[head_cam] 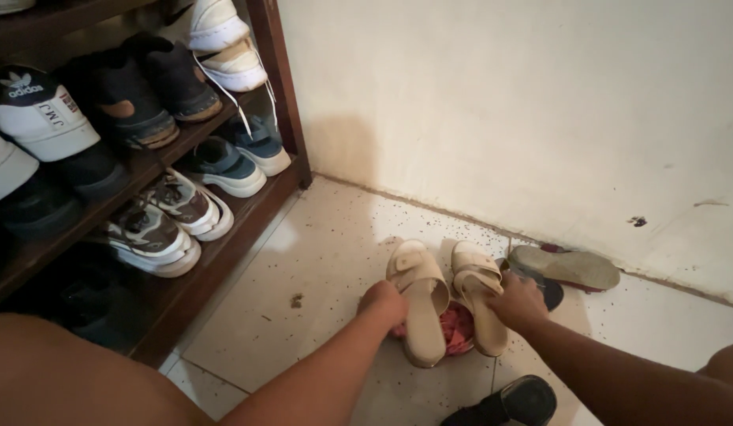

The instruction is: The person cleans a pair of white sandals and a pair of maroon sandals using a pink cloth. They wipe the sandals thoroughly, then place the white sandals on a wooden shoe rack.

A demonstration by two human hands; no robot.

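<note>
A: What took up most of the view?

B: A pale wall (524,102) ran across the back, and a speckled tile floor (319,268) lay below it. On the left stood a dark wooden shoe rack (283,87), its slanted shelves packed with sneakers, white ones (35,118) high up and grey-and-white pairs (153,237) lower down.

A: And where were the sandals?

B: Two beige slide sandals sat on the floor near the wall, side by side, toes pointing away from the person. The left sandal (421,292) was tipped up with its heel end raised, and the right sandal (477,292) lay just beside it. Something red (458,330) showed between and beneath them; I could not tell what it was.

A: What were the hands doing?

B: The left hand (384,304) was curled closed against the left sandal's outer edge, fingers pressed together around it. The right hand (518,301) was wrapped over the right sandal's outer edge, fingers folded on the strap side. Both forearms reached in from the bottom of the view.

A: Anything else nearby?

B: A worn grey-soled shoe (567,267) lay sole-up against the wall, just right of the right hand, and a black shoe (512,404) sat at the bottom edge, near the right forearm
</note>
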